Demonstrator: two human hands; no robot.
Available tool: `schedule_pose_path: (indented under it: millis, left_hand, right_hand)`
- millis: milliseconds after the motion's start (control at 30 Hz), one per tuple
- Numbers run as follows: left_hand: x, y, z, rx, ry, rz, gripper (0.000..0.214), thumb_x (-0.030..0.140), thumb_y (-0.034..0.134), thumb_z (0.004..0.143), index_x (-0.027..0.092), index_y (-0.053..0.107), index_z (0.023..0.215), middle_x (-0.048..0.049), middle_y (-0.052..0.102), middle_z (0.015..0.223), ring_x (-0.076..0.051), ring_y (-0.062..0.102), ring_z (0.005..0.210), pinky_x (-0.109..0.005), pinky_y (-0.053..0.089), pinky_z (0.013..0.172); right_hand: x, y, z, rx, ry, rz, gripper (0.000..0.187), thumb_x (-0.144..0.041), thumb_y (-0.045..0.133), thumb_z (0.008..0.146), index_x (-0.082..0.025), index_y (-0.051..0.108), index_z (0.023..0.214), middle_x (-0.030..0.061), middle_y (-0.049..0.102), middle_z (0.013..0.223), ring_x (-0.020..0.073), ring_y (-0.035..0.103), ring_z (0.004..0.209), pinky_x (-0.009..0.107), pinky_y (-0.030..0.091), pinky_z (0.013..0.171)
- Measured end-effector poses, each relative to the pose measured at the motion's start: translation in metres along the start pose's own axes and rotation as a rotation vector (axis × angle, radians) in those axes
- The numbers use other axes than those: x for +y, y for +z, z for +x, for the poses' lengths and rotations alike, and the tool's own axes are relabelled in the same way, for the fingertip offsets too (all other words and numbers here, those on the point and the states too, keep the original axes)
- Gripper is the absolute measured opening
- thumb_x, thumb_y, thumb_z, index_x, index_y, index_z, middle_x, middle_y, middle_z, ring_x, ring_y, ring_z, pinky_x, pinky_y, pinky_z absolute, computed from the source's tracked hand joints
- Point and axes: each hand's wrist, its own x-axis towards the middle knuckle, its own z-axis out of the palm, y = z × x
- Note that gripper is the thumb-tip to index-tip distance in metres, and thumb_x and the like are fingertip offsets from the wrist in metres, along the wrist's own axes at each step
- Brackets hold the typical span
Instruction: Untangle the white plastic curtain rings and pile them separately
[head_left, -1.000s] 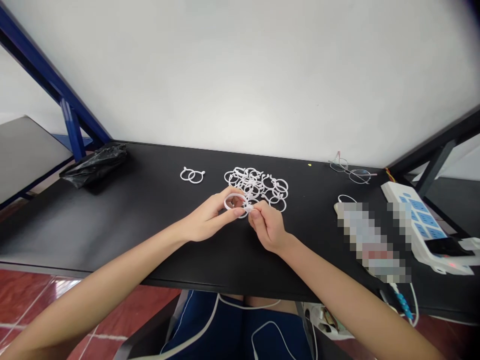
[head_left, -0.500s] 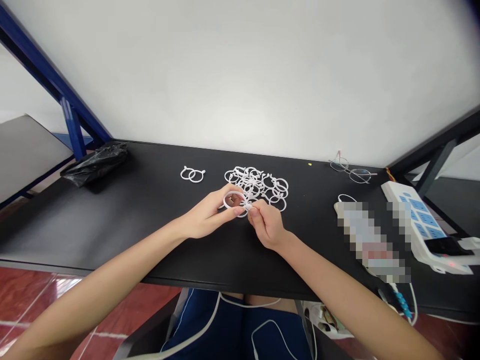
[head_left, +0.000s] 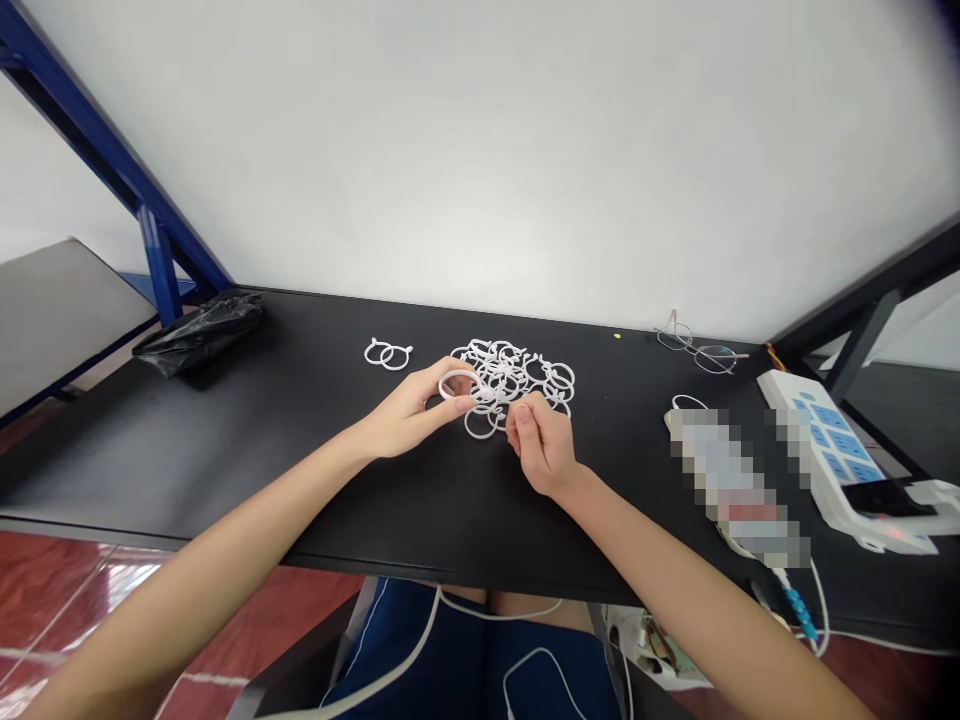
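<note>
Your left hand (head_left: 409, 414) is clamped on a white ring (head_left: 441, 388) — between front and back edges of the surface (head_left: 225, 430), near the pile of rings (head_left: 501, 372). Your right hand (head_left: 541, 442) is curled together — its content I cannot tell.

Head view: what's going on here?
A person's left hand holds a thin, round, white plastic-looking ring over a black tabletop. The right hand is curled nearby, apart from that ring; whether it grips anything is hidden. A pile of similar white rings lies beyond and between the hands; two overlapping white rings lie separately to the left.
</note>
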Motion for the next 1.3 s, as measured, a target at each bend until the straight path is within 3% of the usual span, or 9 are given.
schedule_pose_path:
  millis: [300,467,667,1000,1167,1300]
  left_hand:
    - [0.001,0.002,0.0,-0.024,0.032,0.066,0.028,0.04,0.05,0.096,0.018,0.054,0.112,-0.0022,0.055,0.091,-0.013,0.05,0.081,-0.027,0.044,0.077]
    - [0.001,0.001,0.001,-0.018,0.047,0.161,0.03,0.041,0.052,0.094,0.017,0.055,0.113,-0.0037,0.06,0.093,-0.015,0.055,0.082,-0.028,0.047,0.078]
    - [-0.012,-0.01,0.005,0.084,0.108,0.845,0.036,0.043,0.057,0.09,0.016,0.059,0.114,-0.0084,0.063,0.099,-0.024,0.057,0.091,-0.038,0.045,0.084]
    - [-0.026,-0.021,0.004,0.212,-0.179,1.219,0.045,0.053,0.052,0.091,0.017,0.061,0.117,-0.0127,0.063,0.107,-0.029,0.059,0.098,-0.04,0.042,0.086]
    - [-0.027,-0.026,0.001,0.192,-0.369,1.316,0.049,0.056,0.047,0.092,0.016,0.064,0.115,-0.0153,0.064,0.104,-0.033,0.058,0.1,-0.041,0.042,0.083]
    - [-0.026,-0.029,-0.001,0.16,-0.444,1.318,0.052,0.055,0.043,0.093,0.013,0.065,0.116,-0.0189,0.064,0.107,-0.035,0.058,0.101,-0.041,0.042,0.08]
  right_hand:
    - [0.001,0.0,0.001,0.011,0.023,-0.011,0.025,-0.021,0.038,0.1,-0.021,0.044,0.076,-0.0064,0.044,0.055,0.0069,0.041,0.044,0.021,0.034,0.046]
    - [0.003,0.001,0.001,0.025,0.038,-0.032,0.018,-0.022,0.039,0.1,-0.021,0.049,0.086,-0.0068,0.044,0.056,0.0074,0.042,0.045,0.021,0.036,0.047]
    - [0.001,0.002,0.006,0.018,-0.023,-0.091,0.014,-0.021,0.052,0.094,-0.021,0.049,0.081,-0.0065,0.046,0.059,0.0069,0.044,0.049,0.02,0.038,0.05]
    - [0.001,0.003,0.006,0.012,-0.021,-0.079,0.015,-0.019,0.053,0.093,-0.021,0.05,0.078,-0.0069,0.045,0.057,0.0067,0.043,0.048,0.02,0.038,0.05]
    - [0.001,0.003,0.006,0.016,-0.018,-0.092,0.015,-0.021,0.053,0.093,-0.021,0.051,0.078,-0.0063,0.047,0.057,0.0073,0.044,0.049,0.021,0.039,0.05]
    - [0.001,0.003,0.006,0.025,-0.01,-0.1,0.017,-0.024,0.053,0.093,-0.021,0.051,0.076,-0.0052,0.049,0.058,0.0083,0.046,0.05,0.022,0.04,0.05]
